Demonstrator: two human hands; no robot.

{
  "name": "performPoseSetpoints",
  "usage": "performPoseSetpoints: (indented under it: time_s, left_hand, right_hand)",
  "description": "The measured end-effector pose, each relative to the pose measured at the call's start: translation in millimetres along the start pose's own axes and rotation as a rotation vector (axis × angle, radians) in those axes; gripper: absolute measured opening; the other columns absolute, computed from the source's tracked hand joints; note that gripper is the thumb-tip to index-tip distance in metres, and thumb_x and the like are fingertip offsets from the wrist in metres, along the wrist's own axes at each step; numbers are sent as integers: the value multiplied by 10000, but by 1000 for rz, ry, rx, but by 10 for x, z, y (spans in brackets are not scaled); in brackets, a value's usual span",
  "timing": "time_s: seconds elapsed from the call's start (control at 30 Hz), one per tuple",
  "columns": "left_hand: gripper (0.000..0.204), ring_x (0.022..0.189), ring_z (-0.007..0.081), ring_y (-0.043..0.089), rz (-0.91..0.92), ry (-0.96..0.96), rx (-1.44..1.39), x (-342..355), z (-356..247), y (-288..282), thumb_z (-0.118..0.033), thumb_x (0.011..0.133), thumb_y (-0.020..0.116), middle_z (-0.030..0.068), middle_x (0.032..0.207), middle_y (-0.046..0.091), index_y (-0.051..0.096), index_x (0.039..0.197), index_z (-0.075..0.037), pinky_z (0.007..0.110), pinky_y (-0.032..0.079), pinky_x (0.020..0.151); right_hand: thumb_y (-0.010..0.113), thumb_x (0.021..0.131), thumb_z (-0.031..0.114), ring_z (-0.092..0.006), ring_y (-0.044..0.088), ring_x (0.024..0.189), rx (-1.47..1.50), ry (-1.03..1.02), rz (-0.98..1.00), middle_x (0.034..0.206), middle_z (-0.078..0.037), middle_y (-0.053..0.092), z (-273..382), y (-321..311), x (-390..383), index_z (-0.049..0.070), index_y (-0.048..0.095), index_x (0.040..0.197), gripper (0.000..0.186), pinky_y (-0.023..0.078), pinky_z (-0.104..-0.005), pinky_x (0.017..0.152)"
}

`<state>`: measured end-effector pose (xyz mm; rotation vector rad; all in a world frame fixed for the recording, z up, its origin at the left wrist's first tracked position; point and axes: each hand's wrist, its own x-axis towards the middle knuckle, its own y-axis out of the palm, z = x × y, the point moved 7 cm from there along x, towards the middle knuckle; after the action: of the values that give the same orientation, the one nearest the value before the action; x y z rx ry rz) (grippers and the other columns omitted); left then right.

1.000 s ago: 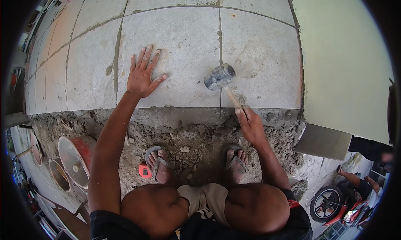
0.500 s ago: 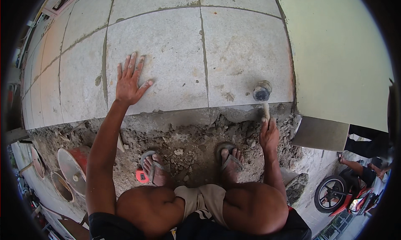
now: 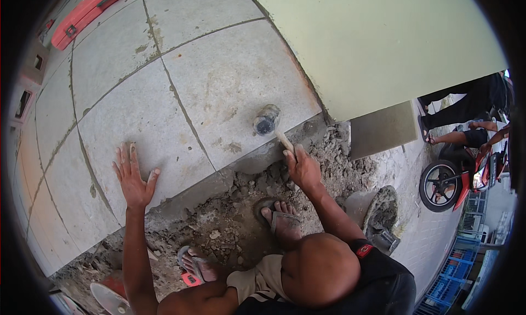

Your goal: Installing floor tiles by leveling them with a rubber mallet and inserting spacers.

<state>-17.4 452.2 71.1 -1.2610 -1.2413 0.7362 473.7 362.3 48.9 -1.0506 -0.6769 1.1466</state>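
Observation:
My right hand [image 3: 304, 170] is wrapped round the pale handle of a mallet [image 3: 267, 120]. The mallet's dark, mortar-smeared head is over the front part of a grey floor tile [image 3: 241, 68] beside the wall; whether it touches the tile I cannot tell. My left hand [image 3: 135, 178] lies flat, fingers spread, on the neighbouring tile [image 3: 131, 118] to the left, near its front edge. Wet-looking mortar [image 3: 189, 192] shows under the tiles' front edge.
A pale green wall [image 3: 372, 41] borders the tiles. Rubble and soil [image 3: 230, 233] lie round my sandalled feet, with a red tape measure [image 3: 191, 278]. A mortar bucket [image 3: 382, 213] stands right. Beyond are a loose tile [image 3: 383, 131], a red motorcycle [image 3: 449, 183] and people. A red case [image 3: 90, 13] lies far left.
The view has turned to the right, so the tiles appear slanted and the mortar bucket shows more fully. My left hand stays flat on the tile; my right keeps hold of the mallet.

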Motion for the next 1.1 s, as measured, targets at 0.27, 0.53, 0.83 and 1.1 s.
performPoseSetpoints:
  time_s: [0.27, 0.53, 0.83, 1.1]
  left_hand:
    - [884, 1600, 383, 226, 121, 267, -180, 195, -1697, 318, -591, 905, 721, 192, 1699, 311, 457, 1572, -75, 652, 91, 1276]
    - [1024, 1618, 371, 158, 234, 179, -205, 266, -1688, 402, -684, 851, 725, 182, 1724, 245, 399, 1614, -83, 649, 70, 1280]
    - [1052, 1621, 382, 139, 192, 136, -166, 171, -1590, 381, -724, 857, 686, 191, 1724, 230, 370, 1630, -85, 665, 43, 1274]
    - [918, 1617, 364, 151, 227, 211, -166, 118, -1671, 482, -648, 960, 587, 191, 1717, 248, 379, 1614, -39, 683, 36, 1265]
  right_hand:
    - [558, 1065, 400, -508, 674, 829, 21, 21, -15, 956, -239, 711, -29, -58, -54, 82, 574, 1048, 319, 517, -597, 689]
    - [563, 1073, 389, -527, 652, 804, 5, -20, -58, 875, -276, 689, -116, -88, -2, 38, 601, 1025, 356, 498, -594, 675]
    - [567, 1076, 367, -553, 627, 788, 66, -68, -99, 844, -312, 655, -98, -14, -59, 33, 609, 1051, 337, 472, -613, 654]
    - [556, 1084, 374, -549, 614, 755, 118, -39, -74, 806, -307, 639, -132, 39, -50, 17, 601, 1041, 362, 452, -595, 630]
